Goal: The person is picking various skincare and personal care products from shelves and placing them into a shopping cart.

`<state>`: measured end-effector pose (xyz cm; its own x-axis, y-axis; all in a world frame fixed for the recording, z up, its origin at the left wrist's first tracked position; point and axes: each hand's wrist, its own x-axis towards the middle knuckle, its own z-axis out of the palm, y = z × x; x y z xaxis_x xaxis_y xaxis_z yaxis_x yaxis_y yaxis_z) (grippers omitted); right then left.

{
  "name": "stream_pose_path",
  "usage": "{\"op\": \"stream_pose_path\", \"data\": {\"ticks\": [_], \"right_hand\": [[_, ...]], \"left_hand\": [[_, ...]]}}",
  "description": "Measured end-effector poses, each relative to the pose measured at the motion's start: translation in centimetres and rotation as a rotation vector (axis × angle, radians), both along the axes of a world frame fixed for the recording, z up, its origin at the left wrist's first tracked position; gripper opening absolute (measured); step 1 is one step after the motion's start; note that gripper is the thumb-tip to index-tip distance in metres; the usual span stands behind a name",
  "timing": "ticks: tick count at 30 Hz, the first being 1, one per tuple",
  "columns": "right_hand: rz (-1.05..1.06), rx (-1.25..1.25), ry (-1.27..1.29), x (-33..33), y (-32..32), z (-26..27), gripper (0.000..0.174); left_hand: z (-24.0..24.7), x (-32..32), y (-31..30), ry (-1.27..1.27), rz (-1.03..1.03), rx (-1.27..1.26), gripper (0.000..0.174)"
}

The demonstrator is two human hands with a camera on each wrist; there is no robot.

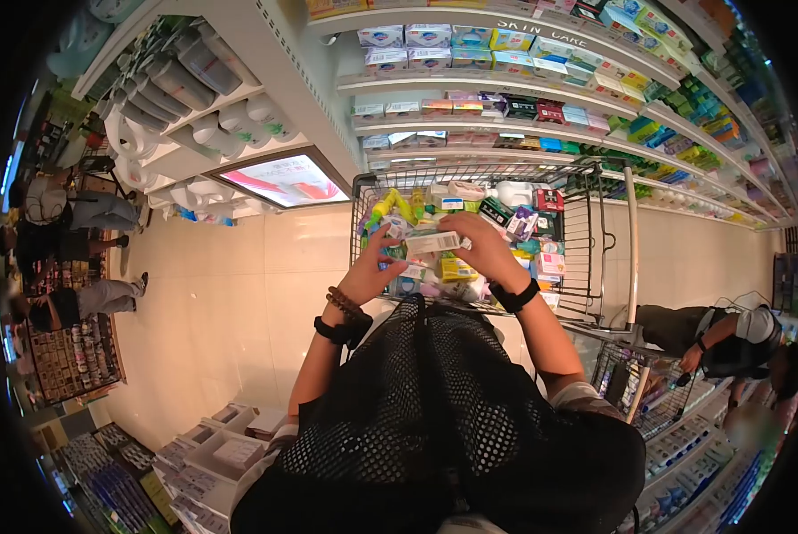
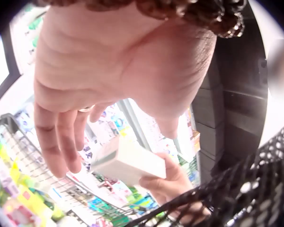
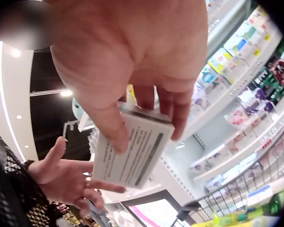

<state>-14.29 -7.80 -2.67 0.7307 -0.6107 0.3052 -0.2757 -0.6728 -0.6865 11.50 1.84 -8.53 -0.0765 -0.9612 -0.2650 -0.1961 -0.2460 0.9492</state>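
Note:
My right hand [image 1: 481, 245] grips a small white carton [image 1: 433, 242] by one end, over the loaded basket of a shopping cart. In the right wrist view the thumb presses on a carton face [image 3: 128, 158] with lines of dark print, and the fingers wrap behind it. Beside the other end my left hand [image 1: 374, 265] is spread, fingers loosely bent and apart from the carton in the left wrist view. Below both hands lie yellow-green bottles [image 1: 383, 208], a yellow pack [image 1: 457, 270], a red box [image 1: 550, 199] and several other packs.
The wire cart's handle [image 1: 632, 249] is at the right. Shelves of boxed goods [image 1: 514, 84] run along the far side. A lit screen [image 1: 283, 181] and shelved bottles [image 1: 205, 71] stand left. A person [image 1: 737, 338] is at right with another cart; several people are far left.

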Motion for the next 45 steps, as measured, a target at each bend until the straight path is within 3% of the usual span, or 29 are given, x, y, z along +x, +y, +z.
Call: {"op": "stream_pose_path", "data": {"ticks": [2,4,6,8,13,16,18,19,20,22,26,30,32,34,35,36,38,40,42,44,45], "right_hand": [[0.041,-0.161,-0.083,0.8,1.8,3.1,0.059],[-0.058,-0.136,-0.155,1.0,3.3,4.4,0.067],[-0.149,-0.116,-0.227,1.0,4.0,4.5,0.074],[-0.081,0.702,-0.742,1.0,5.1,4.0,0.081],[-0.008,0.731,-0.658,-0.1,5.7,5.7,0.075],[-0.025,0.662,-0.636,-0.2,5.2,5.2,0.063],[-0.116,0.752,-0.563,0.1,5.0,4.9,0.047],[-0.088,0.785,-0.157,0.0,4.2,5.8,0.039],[-0.104,0.919,-0.28,0.2,4.5,5.2,0.042],[0.061,0.791,0.006,0.2,3.6,4.0,0.046],[0.044,0.699,0.076,0.6,2.2,1.5,0.046],[-0.111,0.589,0.052,0.9,0.7,-0.4,0.046],[-0.137,0.594,0.036,0.3,-0.4,-0.7,0.043],[-0.266,0.59,0.031,-0.5,-1.7,-1.5,0.041],[-0.289,0.622,-0.098,-1.2,-2.7,-3.6,0.041],[-0.368,0.561,-0.023,-2.1,-3.9,-4.1,0.041],[-0.533,0.503,0.063,-4.9,-7.2,-4.9,0.041],[-0.745,0.223,0.021,-8.4,-11.1,-6.0,0.043],[-0.92,0.115,0.023,-12.3,-16.3,-5.6,0.043],[-0.966,-0.075,-0.002,-15.9,-21.3,-3.8,0.038],[-0.927,-0.248,-0.026,-17.5,-24.0,-3.1,0.039]], "left_hand": [[1.8,-0.8,-1.0,0.056,-0.046,-0.037,0.078],[5.5,-1.9,-1.6,0.297,-0.039,-0.425,0.084],[8.3,-2.0,-1.2,0.305,0.012,-0.408,0.085],[9.4,-1.2,-0.9,-0.111,-0.049,-0.639,0.084],[9.8,-1.1,-0.6,-0.105,-0.068,-0.703,0.086],[9.6,-0.9,-0.7,-0.131,-0.06,-0.733,0.084],[9.7,-0.6,-0.5,-0.16,-0.139,-0.69,0.081],[11.3,-0.4,-0.8,-0.15,-0.398,-0.499,0.078],[12.0,-0.5,-0.6,-0.146,-0.403,-0.464,0.078],[11.5,-0.6,-0.7,-0.256,-0.55,-0.383,0.079],[9.1,-1.0,-0.3,-0.329,-0.464,-0.318,0.079],[6.7,-0.6,-0.9,-0.323,-0.314,-0.392,0.085],[5.7,-0.2,-1.2,-0.302,-0.181,-0.213,0.093],[2.1,1.2,-1.6,-0.341,-0.178,-0.199,0.092],[-0.8,2.2,-1.7,-0.471,-0.15,-0.114,0.084],[-3.7,3.0,-1.5,-0.602,-0.123,-0.027,0.077],[-9.1,4.0,0.3,-1.254,-0.298,0.213,0.072],[-10.3,4.1,2.3,-1.237,-0.354,0.604,0.068],[-13.9,5.8,3.8,-1.012,-0.501,0.703,0.065],[-17.0,7.2,6.0,-0.806,-0.476,0.413,0.066],[-17.7,7.2,6.4,-0.76,-0.451,0.416,0.067]]}}
